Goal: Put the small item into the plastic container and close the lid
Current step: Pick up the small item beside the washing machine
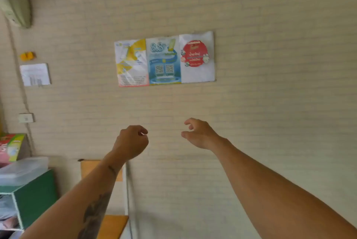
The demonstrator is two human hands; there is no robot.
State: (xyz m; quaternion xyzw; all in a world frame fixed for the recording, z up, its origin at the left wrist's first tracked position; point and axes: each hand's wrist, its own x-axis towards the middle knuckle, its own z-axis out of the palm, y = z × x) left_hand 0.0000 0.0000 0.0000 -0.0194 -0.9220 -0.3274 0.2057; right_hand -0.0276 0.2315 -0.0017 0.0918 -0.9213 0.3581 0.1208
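Forearms stretch forward before a pale wall. The left hand (131, 142) is loosely curled, its contents impossible to tell; the right hand (199, 134) hangs half-open and empty. A clear plastic container (23, 169), lid on, sits on a green box (36, 198) far left. Small item unseen; finding it likely comes next. Posters (165, 59) hang beyond.

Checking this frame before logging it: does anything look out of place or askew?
Yes. Both hands, left hand and right hand, are raised empty toward a bare wall, away from any work surface. A clear plastic container sits untouched on the green shelf at far left.
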